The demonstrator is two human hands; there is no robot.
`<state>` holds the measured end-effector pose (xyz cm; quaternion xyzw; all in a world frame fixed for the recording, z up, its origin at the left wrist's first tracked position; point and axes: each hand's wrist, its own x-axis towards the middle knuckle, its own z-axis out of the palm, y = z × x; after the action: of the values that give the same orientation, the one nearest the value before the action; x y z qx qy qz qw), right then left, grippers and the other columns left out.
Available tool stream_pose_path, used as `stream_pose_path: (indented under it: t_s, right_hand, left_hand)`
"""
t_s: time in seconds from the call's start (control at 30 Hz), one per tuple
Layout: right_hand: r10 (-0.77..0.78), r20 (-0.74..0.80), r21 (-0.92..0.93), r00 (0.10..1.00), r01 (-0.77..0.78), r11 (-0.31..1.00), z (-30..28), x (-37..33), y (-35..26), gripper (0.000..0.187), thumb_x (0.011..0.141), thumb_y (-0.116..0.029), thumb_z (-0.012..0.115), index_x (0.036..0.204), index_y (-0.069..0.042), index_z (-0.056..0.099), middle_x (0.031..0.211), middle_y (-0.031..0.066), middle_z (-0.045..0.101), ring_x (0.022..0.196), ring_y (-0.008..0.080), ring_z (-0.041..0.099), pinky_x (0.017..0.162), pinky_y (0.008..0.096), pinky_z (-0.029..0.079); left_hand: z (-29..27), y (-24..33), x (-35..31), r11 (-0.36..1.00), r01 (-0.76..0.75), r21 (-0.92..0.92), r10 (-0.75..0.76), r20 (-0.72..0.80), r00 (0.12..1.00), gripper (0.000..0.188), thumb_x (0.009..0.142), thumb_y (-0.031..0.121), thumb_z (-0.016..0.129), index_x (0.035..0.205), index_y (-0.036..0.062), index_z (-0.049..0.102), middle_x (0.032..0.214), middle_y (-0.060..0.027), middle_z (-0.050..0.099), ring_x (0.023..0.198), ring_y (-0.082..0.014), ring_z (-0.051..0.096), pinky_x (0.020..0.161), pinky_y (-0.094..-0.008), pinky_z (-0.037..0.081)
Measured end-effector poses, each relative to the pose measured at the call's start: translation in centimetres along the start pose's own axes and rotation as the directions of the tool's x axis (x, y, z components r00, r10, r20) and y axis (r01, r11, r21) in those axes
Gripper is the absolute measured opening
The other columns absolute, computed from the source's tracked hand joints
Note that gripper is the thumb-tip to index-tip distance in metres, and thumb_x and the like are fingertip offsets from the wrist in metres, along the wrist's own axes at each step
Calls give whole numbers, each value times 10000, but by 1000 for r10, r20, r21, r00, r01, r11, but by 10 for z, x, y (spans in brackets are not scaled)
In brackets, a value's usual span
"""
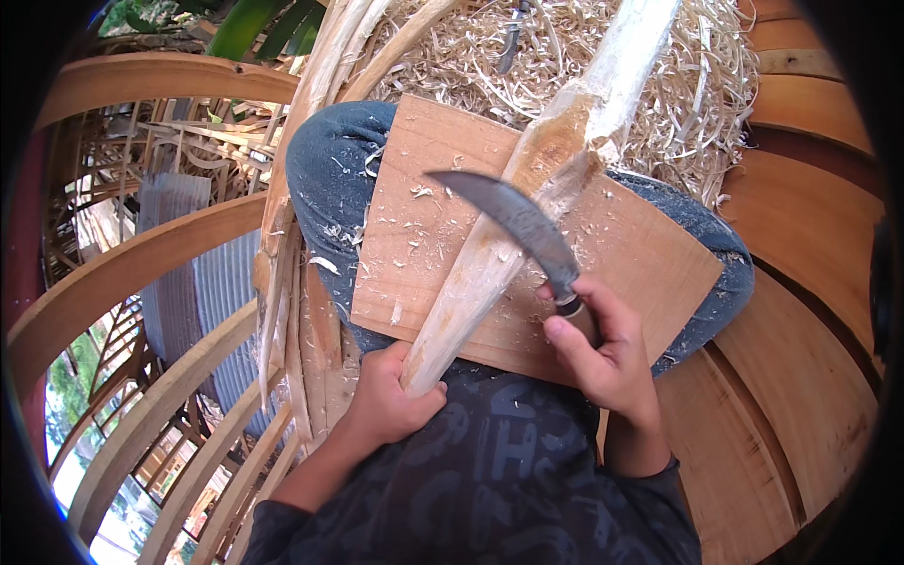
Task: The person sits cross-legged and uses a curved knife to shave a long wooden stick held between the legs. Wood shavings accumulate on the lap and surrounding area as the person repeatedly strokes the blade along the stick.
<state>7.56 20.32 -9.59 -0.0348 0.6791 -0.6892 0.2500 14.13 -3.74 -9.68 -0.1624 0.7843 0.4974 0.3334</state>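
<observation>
My left hand (394,395) is wrapped round the near end of a long pale stick of peeled wood (476,282), which runs away from me to the upper right. A brownish knot (556,141) bulges partway along it. In my right hand (603,353) is a curved knife (518,221), gripped by its handle, most of which the fingers hide. The dark blade points to the upper left and crosses over the stick in this view; I cannot tell whether it touches. Beneath the stick, a flat wooden board (414,217) lies across my lap, dotted with small shavings.
Curled wood shavings (678,141) heap up beyond my knees. Another blade (511,42) lies among them. Long split wood strips (287,245) lean at my left, beside a slatted railing (160,250). Wooden planks (800,217) run along the right.
</observation>
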Motion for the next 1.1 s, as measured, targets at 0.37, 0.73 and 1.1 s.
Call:
stream_pose_path:
  t_s: [0.37, 0.73, 1.1]
  right_hand:
    - [111, -215, 190, 970, -70, 979, -37, -11, 1, 272, 862, -40, 570, 1120, 28, 515, 905, 76, 599, 634, 99, 548, 564, 214, 434]
    - [178, -426, 489, 887, 61, 870, -35, -1, -2, 269, 897, -74, 522, 1145, 9, 463, 606, 8, 439, 412, 20, 355, 361, 177, 293]
    - [-2, 156, 20, 988, -2, 1000, -38, -3, 4, 237, 827, -87, 635, 1026, 29, 579, 883, 121, 657, 807, 202, 630, 725, 293, 474]
  left_hand:
    - [-3, 0, -1, 997, 72, 2, -72, 57, 996, 185, 674, 89, 637, 821, -6, 576, 741, -48, 599, 692, -115, 565, 653, -271, 453]
    - [-1, 0, 0, 999, 40, 13, -40, 56, 998, 161, 669, 82, 625, 793, 11, 550, 714, -31, 571, 667, -109, 546, 639, -271, 444]
    - [-5, -2, -1, 994, 94, -59, -87, 102, 991, 230, 664, 93, 643, 856, -4, 562, 740, -45, 585, 693, -121, 562, 659, -277, 458]
